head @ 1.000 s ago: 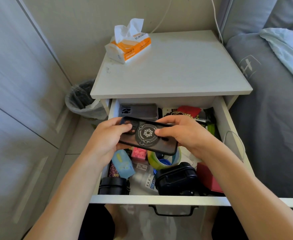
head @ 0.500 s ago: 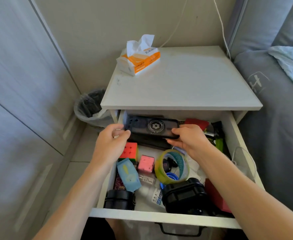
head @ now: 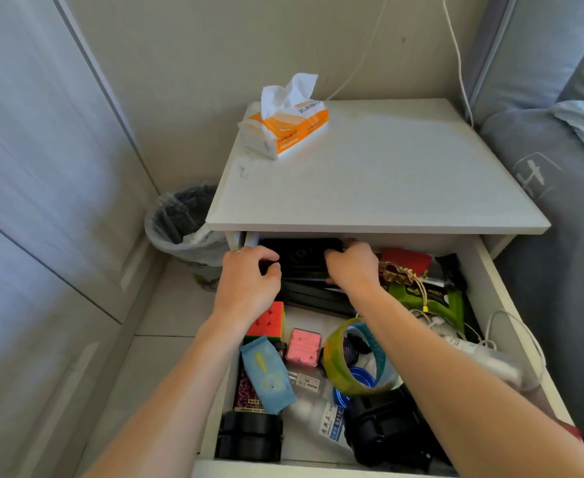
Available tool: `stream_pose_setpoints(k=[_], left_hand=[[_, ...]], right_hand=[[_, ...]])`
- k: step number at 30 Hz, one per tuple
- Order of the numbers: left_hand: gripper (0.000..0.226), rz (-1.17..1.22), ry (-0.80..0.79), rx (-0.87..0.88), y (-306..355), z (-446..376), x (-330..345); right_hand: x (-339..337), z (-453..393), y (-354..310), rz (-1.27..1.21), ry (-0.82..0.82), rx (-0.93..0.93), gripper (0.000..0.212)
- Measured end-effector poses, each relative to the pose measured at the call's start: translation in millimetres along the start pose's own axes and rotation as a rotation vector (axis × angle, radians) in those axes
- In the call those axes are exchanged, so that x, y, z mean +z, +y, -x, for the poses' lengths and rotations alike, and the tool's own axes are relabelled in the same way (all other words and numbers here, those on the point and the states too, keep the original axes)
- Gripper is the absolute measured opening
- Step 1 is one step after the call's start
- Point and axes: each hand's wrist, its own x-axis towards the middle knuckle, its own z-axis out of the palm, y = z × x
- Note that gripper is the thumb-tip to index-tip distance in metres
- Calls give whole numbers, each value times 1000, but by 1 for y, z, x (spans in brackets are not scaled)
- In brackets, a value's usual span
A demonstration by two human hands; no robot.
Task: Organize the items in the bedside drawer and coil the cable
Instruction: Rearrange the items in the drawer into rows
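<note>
Both hands, left (head: 249,281) and right (head: 352,270), have pushed the gripped phone case (head: 300,258) deeper under the nightstand top (head: 369,188).

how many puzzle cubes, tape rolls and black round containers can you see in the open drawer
Multicoloured and pink puzzle cubes: 2
Yellow-green tape roll: 1
Black round container: 1
Total: 4

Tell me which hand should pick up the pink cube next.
Left, probably. The left hand sits above the pink cube, beside the colourful puzzle cube; the right hand would have to cross the tape roll.
</note>
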Motion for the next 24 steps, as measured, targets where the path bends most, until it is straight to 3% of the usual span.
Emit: stream_pose_setpoints(k=[2, 7, 12, 14, 17, 24], left_hand=[[23, -39, -1, 13, 0, -1, 0], [30, -309, -79, 89, 5, -9, -1], [28, -578, -202, 114, 22, -30, 0], [31, -612, -231, 102, 26, -35, 5], [33, -592, -242, 132, 31, -35, 13], [32, -508, -179, 206, 23, -26, 18]], right_hand=[[2, 3, 1, 118, -45, -79, 22], [-7, -7, 10, 245, -209, -106, 53], [-13, -12, 21, 332, -166, -191, 40], [-13, -10, 25, 344, -94, -228, 32], [-9, -8, 32, 373, -31, -280, 36], [-11, -2, 35, 279, -33, -305, 39]])
